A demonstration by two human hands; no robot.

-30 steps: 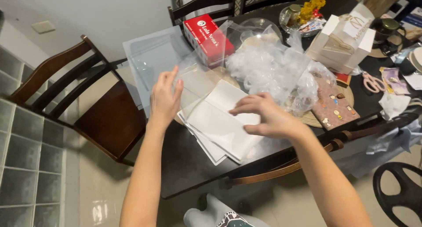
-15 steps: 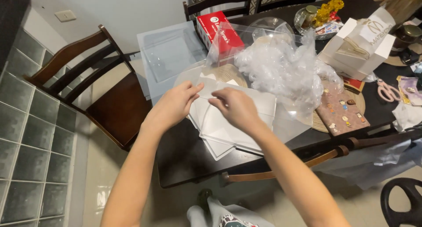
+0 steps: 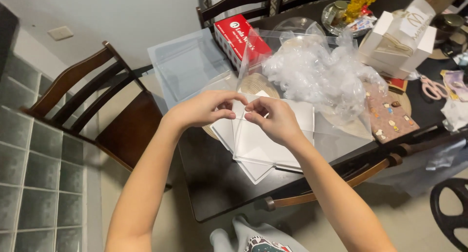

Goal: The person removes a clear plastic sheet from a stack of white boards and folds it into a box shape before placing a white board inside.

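1. Hands meet at the near top edge of a clear, flat, square plastic sheet (image 3: 273, 140): the left hand (image 3: 202, 110) and the right hand (image 3: 273, 119) each have fingertips pinched together on that edge, nearly touching each other.
2. The sheet lies just below both hands, on a small stack of white square sheets (image 3: 253, 169) on the dark desk (image 3: 214, 183).
3. Progress, as a judgement: the pinching looks like an early stage of separating a thin layer or film from the sheet; no peeled strip shows, so most of it appears left to do.
4. The sheet lies nearly flat, slightly turned, one corner pointing toward the person; being square, it has no clear long axis.
5. Beyond the right hand sits a crumpled heap of clear plastic wrap (image 3: 317, 76); beyond the left hand, a red rectangular carton (image 3: 241, 37) and a large clear panel (image 3: 187, 66).
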